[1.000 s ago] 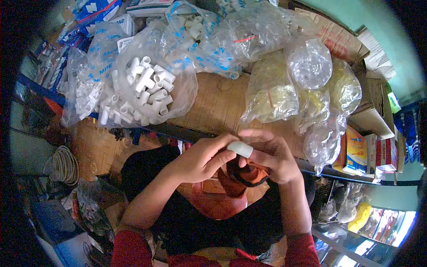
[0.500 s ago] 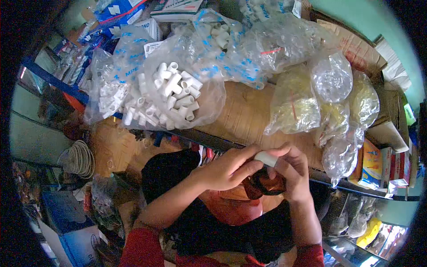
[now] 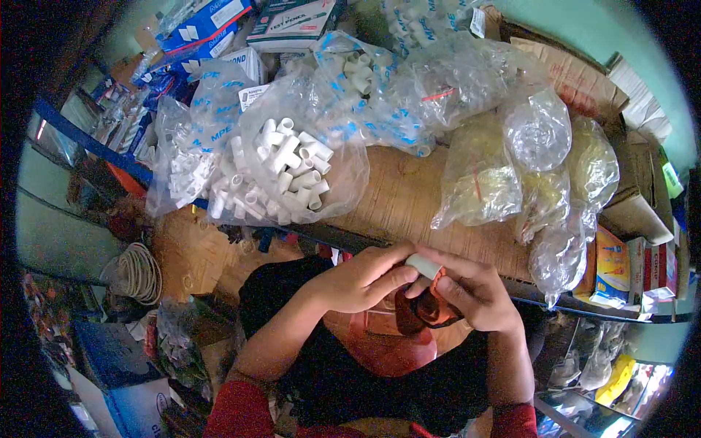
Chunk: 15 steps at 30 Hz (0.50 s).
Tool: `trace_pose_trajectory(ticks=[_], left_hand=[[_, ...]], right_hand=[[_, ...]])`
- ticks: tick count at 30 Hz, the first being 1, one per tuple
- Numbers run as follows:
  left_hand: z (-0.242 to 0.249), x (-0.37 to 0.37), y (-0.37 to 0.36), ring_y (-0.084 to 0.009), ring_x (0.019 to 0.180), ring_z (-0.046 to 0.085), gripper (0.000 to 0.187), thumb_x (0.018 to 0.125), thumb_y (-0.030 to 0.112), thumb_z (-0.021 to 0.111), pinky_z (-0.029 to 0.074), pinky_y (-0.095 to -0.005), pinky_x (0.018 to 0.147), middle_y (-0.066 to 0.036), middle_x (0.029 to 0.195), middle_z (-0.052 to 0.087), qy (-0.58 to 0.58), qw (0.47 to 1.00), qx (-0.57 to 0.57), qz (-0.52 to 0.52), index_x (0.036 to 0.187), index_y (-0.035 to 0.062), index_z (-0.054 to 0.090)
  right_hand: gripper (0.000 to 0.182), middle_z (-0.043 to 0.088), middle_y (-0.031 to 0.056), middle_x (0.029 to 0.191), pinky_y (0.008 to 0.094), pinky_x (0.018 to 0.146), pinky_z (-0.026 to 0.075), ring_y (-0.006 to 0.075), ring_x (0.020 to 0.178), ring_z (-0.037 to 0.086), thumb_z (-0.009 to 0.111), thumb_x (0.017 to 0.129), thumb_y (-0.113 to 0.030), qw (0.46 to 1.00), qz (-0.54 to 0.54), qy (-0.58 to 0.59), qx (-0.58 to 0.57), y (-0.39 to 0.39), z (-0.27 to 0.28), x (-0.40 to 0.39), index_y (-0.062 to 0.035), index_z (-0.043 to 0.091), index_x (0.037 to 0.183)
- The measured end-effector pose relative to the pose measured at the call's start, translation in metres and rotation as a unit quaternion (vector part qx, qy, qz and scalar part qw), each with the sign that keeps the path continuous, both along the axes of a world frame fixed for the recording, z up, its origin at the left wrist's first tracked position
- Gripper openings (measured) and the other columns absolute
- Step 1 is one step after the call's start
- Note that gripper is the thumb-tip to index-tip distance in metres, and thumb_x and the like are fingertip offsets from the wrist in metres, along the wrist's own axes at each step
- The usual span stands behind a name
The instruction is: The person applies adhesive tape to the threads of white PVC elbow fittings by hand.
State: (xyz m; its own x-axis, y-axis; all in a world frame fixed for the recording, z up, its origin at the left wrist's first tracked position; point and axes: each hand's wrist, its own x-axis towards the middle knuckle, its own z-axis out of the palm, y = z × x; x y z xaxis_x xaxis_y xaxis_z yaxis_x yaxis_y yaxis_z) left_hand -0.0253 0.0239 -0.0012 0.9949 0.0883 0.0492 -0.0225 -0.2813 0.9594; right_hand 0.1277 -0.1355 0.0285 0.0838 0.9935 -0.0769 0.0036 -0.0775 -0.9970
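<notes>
A short white pipe fitting (image 3: 423,266) is held up in front of me, just off the workbench's near edge. My left hand (image 3: 365,281) pinches its left end, thumb below and fingers above. From the other side, my right hand (image 3: 478,292) closes over the right end, with its index finger reaching along the top and its thumb lower down. Part of the fitting is hidden behind my fingers. Beyond my hands, an open clear bag (image 3: 343,191) full of white pipe fittings (image 3: 296,164) lies on the bench.
The wooden workbench (image 3: 398,193) carries several more plastic bags, with yellowish bags (image 3: 482,175) on the right. Small boxes (image 3: 635,270) stand at its right end. A red stool (image 3: 394,343) shows below my hands. Coiled cable (image 3: 139,274) lies at left.
My view has shifted slightly. Both hands and the fitting sit a little further left. The fitting has turned, and my right thumb has moved down off its side while the right fingers straightened.
</notes>
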Motion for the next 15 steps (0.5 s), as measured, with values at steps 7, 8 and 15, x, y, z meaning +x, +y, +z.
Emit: trace_pose_trajectory(ticks=[7,8,15], left_hand=[[-0.01,0.005,-0.016,-0.0154,0.08,0.058,0.038,0.097,0.025,0.044,0.046,-0.0292,0.071,-0.008,0.089,0.061,-0.021,0.999,-0.047,-0.001,0.127,0.0024,0.045],[-0.003,0.004,-0.016,-0.016,0.081,0.059,0.037,0.097,0.025,0.044,0.046,-0.0304,0.073,-0.008,0.09,0.062,-0.001,0.996,-0.09,0.002,0.127,0.002,0.045],[-0.003,0.005,-0.012,-0.0161,0.09,0.057,0.035,0.097,0.025,0.043,0.045,-0.0307,0.079,-0.01,0.098,0.062,-0.025,0.996,-0.083,0.023,0.123,0.0011,0.049]], right_hand=[[0.034,0.066,0.0148,0.096,0.0309,0.079,0.05,0.0186,0.085,0.065,0.052,0.092,-0.009,0.995,-0.001,0.098,0.033,-0.004,-0.013,0.011,0.0057,0.051,0.123],[0.035,0.066,0.0163,0.095,0.0319,0.077,0.05,0.0199,0.083,0.065,0.052,0.092,-0.01,0.991,-0.014,0.127,0.037,-0.004,-0.012,0.008,0.0073,0.051,0.122],[0.035,0.065,0.0154,0.093,0.0284,0.071,0.051,0.0174,0.08,0.065,0.054,0.089,0.0,0.999,-0.033,0.039,-0.013,-0.005,-0.005,0.002,0.0071,0.049,0.123]])
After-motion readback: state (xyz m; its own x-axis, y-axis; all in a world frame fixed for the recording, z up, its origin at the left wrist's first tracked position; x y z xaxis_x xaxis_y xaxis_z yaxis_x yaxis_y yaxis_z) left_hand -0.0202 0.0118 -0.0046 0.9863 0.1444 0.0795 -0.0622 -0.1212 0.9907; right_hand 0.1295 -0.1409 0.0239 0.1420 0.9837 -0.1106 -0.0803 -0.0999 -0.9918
